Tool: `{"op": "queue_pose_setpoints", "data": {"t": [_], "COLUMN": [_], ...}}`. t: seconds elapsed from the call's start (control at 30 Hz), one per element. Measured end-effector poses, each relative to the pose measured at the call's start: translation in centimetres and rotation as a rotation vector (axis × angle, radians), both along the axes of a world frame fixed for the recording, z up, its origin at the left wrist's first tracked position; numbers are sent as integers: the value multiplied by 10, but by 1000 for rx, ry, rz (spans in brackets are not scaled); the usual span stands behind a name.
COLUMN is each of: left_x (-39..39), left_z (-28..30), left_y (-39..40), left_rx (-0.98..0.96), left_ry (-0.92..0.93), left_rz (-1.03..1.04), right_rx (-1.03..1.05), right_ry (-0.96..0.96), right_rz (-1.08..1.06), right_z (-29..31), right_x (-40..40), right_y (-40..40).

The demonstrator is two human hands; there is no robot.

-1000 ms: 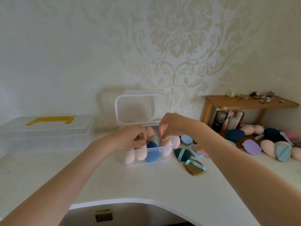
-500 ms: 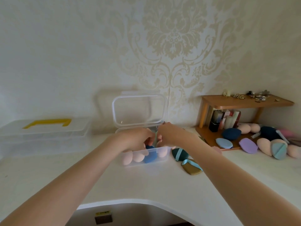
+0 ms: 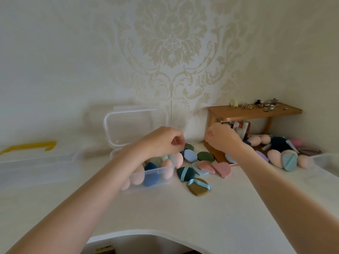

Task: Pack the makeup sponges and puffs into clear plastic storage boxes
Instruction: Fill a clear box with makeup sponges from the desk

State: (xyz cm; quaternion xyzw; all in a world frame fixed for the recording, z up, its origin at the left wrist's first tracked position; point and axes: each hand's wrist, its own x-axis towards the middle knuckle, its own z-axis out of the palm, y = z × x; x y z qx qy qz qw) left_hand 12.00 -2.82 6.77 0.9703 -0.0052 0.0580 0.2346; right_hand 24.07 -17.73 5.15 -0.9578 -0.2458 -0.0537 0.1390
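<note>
Damask wallpaper in cream backs a white desk (image 3: pixel 183 213) whose front edge curves inward at the bottom of the view. On it stands a clear plastic box (image 3: pixel 156 176) with its lid (image 3: pixel 128 127) hinged up against the wall; egg-shaped sponges in peach and one dark blue sponge (image 3: pixel 151 176) lie inside.

The left hand (image 3: pixel 161 142) hovers above the far right corner of the box, fingers curled in with thumb against fingertips; whether anything is pinched there I cannot tell. The right hand (image 3: pixel 222 138) is raised well apart from it, in front of a small wooden shelf (image 3: pixel 255 111), its fingers loosely curled and holding nothing visible.

Between and below the hands, flat puffs lie on the desk just right of the box: a dark green puff with a blue strap (image 3: pixel 185 173), an olive-gold puff (image 3: pixel 199 186) nearest the front, two pink puffs (image 3: pixel 215 166), a light blue puff (image 3: pixel 190 155) and a green one (image 3: pixel 205 156). More peach sponges and puffs crowd the right side under and beside the shelf, near the corner of a second clear box (image 3: pixel 328 162). At far left sits a large clear bin with a yellow handle (image 3: pixel 29 146). Bare desk lies open in front of the box and puffs, out to the curved edge.
</note>
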Motion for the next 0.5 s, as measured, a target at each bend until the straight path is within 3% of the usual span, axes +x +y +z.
{"op": "queue_pose_setpoints", "data": {"t": [0.1, 0.17, 0.23, 0.4, 0.5], "left_x": [20, 29, 34, 39, 35], "left_z": [-9, -13, -16, -21, -19], "left_y": [-21, -30, -34, -32, -28], "left_rx": [14, 20, 19, 23, 21], "left_ry": [-18, -7, 18, 53, 32], "left_rz": [-66, -98, -107, -97, -94], "right_rx": [-153, -198, -215, -249, -163], "right_ry": [-32, 51, 66, -140, -133], "right_rz": [-219, -288, -298, -247, -170], "right_z": [-22, -33, -42, -37, -15], "right_x": [27, 38, 40, 31, 15], "right_y": [-34, -48, -55, -64, -60]}}
